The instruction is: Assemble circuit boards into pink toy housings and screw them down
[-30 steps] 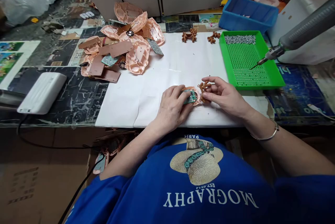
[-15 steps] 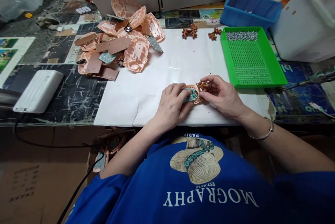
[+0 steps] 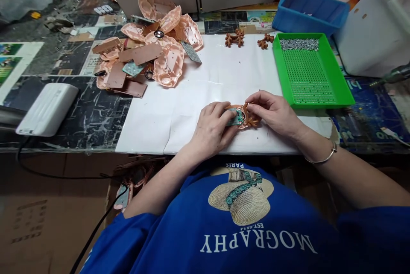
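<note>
On the white sheet near the table's front edge, my left hand (image 3: 211, 126) grips a pink plastic shell (image 3: 242, 126) with a green circuit board (image 3: 236, 117) inside it. The fingers lie over the board and hide the shell's left part. A brown antler-shaped plastic piece (image 3: 253, 119) sits against the shell's right end. My right hand (image 3: 273, 112) pinches the upper part of this brown piece between thumb and index finger. Further back lie loose brown antler-shaped pieces (image 3: 234, 38) of the same kind.
Pink shells (image 3: 168, 67) and flat brown boards are heaped at back left. At right stand a green tray (image 3: 347, 90) with many screws, a blue bin (image 3: 310, 20) and a white container (image 3: 368, 39). A screwdriver-like tool (image 3: 392, 75) reaches in from the right. A white box-shaped device (image 3: 48, 109) lies left.
The brown piece has come down against the shell's right end and now shows more fully. My right hand has shifted slightly to its upper edge. My left hand keeps its hold.
</note>
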Demonstrator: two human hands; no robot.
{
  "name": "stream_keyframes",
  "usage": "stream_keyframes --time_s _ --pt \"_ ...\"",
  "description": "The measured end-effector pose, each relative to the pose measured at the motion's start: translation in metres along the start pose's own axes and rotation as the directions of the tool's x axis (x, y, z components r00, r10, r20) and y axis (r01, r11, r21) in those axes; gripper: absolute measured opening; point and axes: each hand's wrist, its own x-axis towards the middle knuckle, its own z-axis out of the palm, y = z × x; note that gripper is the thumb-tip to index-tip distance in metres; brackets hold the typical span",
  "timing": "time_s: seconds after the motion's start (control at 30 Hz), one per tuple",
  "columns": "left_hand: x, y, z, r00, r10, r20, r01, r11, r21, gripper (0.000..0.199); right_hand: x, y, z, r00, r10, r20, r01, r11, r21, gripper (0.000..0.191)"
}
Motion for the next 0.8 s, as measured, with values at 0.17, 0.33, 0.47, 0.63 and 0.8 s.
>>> stream_keyframes --time_s 0.17,0.33,0.47,0.63,0.8 --pt "0.0 0.001 0.0 1.0 -0.003 -0.002 0.003 1.0 0.002 0.028 0.001 -0.002 0.001 1.0 0.014 -0.002 -0.015 0.995 -0.096 0.019" --pt "0.0 0.001 0.0 1.0 0.001 0.0 -0.001 1.0 -0.002 0.028 0.004 -0.005 0.0 1.0 0.022 -0.014 -0.025 0.973 -0.231 0.015" --pt "0.0 0.0 0.001 1.0 0.009 -0.005 -0.009 1.0 0.007 0.03 0.008 -0.008 -0.002 0.997 -0.078 0.007 0.075 0.913 -0.4 0.008" --pt "0.0 0.0 0.003 1.0 0.017 -0.019 -0.017 0.999 0.042 0.03 0.013 -0.007 -0.003 0.999 -0.014 0.032 0.024 0.942 -0.336 0.007" --pt "0.0 0.0 0.002 1.0 0.023 0.008 -0.023 0.998 0.052 0.03 0.019 -0.008 -0.001 0.994 0.092 0.065 -0.072 0.963 -0.258 0.013"
